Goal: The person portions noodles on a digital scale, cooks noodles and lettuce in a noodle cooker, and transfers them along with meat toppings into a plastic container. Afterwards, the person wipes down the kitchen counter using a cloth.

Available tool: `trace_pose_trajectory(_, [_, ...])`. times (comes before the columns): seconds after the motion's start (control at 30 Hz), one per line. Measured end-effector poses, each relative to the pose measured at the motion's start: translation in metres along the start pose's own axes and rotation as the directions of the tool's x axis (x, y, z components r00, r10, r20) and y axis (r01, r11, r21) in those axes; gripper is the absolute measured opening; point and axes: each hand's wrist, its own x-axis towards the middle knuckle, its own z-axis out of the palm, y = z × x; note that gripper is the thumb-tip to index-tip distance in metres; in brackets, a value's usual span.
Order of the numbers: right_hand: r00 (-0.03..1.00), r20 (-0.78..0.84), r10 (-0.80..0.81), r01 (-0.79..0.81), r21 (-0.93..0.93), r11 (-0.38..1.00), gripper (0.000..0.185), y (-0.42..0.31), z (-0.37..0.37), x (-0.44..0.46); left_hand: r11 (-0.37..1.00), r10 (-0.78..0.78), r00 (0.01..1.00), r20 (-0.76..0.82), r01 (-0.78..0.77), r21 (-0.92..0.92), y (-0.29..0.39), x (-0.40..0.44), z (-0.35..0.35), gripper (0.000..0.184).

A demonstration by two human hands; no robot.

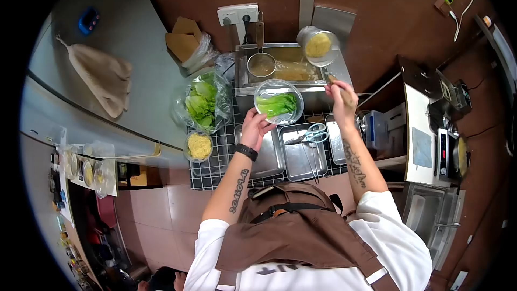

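Observation:
My left hand (254, 129) grips the side of a transparent plastic bowl (300, 109), with green lettuce leaves (276, 105) lying in it. The fingers of my right hand (343, 98) are wrapped round the wooden handle of a deep noodle strainer (333, 53). A clump of yellow food that looks like noodles (318, 45) sits inside that strainer, which is raised and tilted over the right end of a metal cooker (243, 78) of cloudy liquid. A second strainer (262, 65) rests at the cooker's left end.
A plastic bag of lettuce (202, 102) stands to the left, above a tub of yellow noodle-like food (199, 146). Metal trays (304, 160) sit on a black wire rack (215, 175), with blue-handled scissors (316, 133) across one. A cardboard box (183, 37) is at the back left.

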Motion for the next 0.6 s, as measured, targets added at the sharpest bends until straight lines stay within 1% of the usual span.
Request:
trace_pose_trajectory(0.03, [0.996, 0.010, 0.088, -0.089, 0.092, 0.992, 0.012, -0.002, -0.003, 0.012, 1.000, -0.002, 1.000, -0.002, 0.002, 0.010, 0.003, 0.003, 0.003, 0.033])
trace_pose_trajectory(0.1, [0.968, -0.061, 0.245, -0.224, 0.245, 0.943, 0.012, -0.017, 0.001, 0.020, 1.000, 0.029, 1.000, -0.007, -0.029, 0.010, -0.001, 0.003, -0.002, 0.033])
trace_pose_trajectory(0.13, [0.976, -0.050, 0.210, -0.196, 0.199, 0.960, 0.012, -0.016, 0.000, 0.014, 1.000, 0.027, 0.999, -0.018, -0.027, 0.009, 0.000, 0.000, -0.001, 0.034])
trace_pose_trajectory(0.17, [0.986, -0.067, 0.154, -0.142, 0.162, 0.977, 0.014, 0.000, 0.000, 0.010, 1.000, 0.026, 0.999, -0.019, -0.026, 0.006, 0.002, 0.000, 0.001, 0.034])
trace_pose_trajectory(0.23, [0.989, 0.002, 0.145, -0.144, 0.153, 0.978, 0.015, 0.019, -0.004, 0.014, 1.000, 0.014, 1.000, 0.005, -0.014, 0.004, 0.002, 0.000, -0.003, 0.041])
trace_pose_trajectory(0.27, [0.980, 0.048, 0.192, -0.197, 0.145, 0.970, 0.014, 0.006, -0.007, 0.026, 1.000, 0.010, 1.000, 0.020, -0.010, 0.002, 0.000, 0.002, -0.002, 0.045])
trace_pose_trajectory(0.3, [0.973, 0.043, 0.227, -0.230, 0.121, 0.966, 0.012, -0.008, -0.007, 0.034, 1.000, 0.004, 1.000, 0.001, -0.004, 0.007, -0.002, 0.001, -0.001, 0.045])
trace_pose_trajectory(0.37, [0.977, -0.006, 0.213, -0.211, 0.110, 0.971, 0.013, -0.015, -0.009, 0.037, 0.999, -0.006, 1.000, -0.030, 0.007, 0.031, -0.001, -0.003, -0.001, 0.046])
trace_pose_trajectory(0.43, [0.992, 0.011, 0.127, -0.127, 0.120, 0.985, 0.014, 0.003, -0.004, 0.033, 0.999, -0.007, 1.000, -0.028, 0.008, 0.041, -0.003, -0.002, -0.002, 0.049])
trace_pose_trajectory(0.47, [0.986, 0.027, 0.162, -0.163, 0.039, 0.986, 0.013, 0.006, -0.005, 0.037, 0.998, -0.007, 1.000, -0.023, 0.008, 0.057, -0.004, 0.000, -0.004, 0.051])
trace_pose_trajectory(0.5, [0.982, 0.021, 0.186, -0.187, 0.048, 0.981, 0.013, 0.006, -0.011, 0.038, 0.997, -0.006, 1.000, -0.021, 0.007, 0.072, -0.006, 0.001, -0.005, 0.053])
trace_pose_trajectory(0.57, [0.977, 0.027, 0.213, -0.215, 0.079, 0.974, 0.013, -0.016, -0.012, 0.048, 0.995, 0.001, 0.999, -0.033, 0.002, 0.097, 0.002, -0.003, 0.004, 0.059])
trace_pose_trajectory(0.6, [0.980, 0.000, 0.200, -0.200, 0.069, 0.977, 0.012, -0.011, -0.014, 0.044, 0.994, 0.002, 0.999, -0.042, 0.002, 0.111, 0.005, -0.007, 0.007, 0.062])
